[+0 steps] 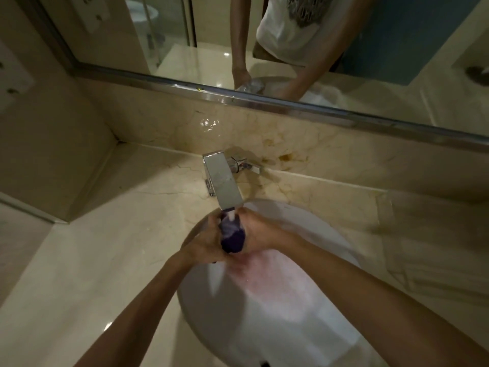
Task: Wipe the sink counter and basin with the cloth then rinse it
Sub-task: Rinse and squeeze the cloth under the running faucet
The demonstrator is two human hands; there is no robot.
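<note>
A dark purple cloth (233,237) is bunched between both hands directly under the chrome faucet spout (224,184). Water runs from the spout onto the top of the cloth. My left hand (205,241) grips the cloth from the left and my right hand (260,234) presses it from the right. Both hands hover over the far rim of the white oval basin (277,313). The basin's inner surface shows a pinkish wet sheen below the hands. The beige marble counter (111,255) surrounds the basin.
A mirror (264,35) with a metal frame spans the wall behind the faucet and reflects the person's arms. A marble backsplash (264,133) with brown stains sits below it. A folded white towel (436,260) lies on the counter at right. A side wall stands at left.
</note>
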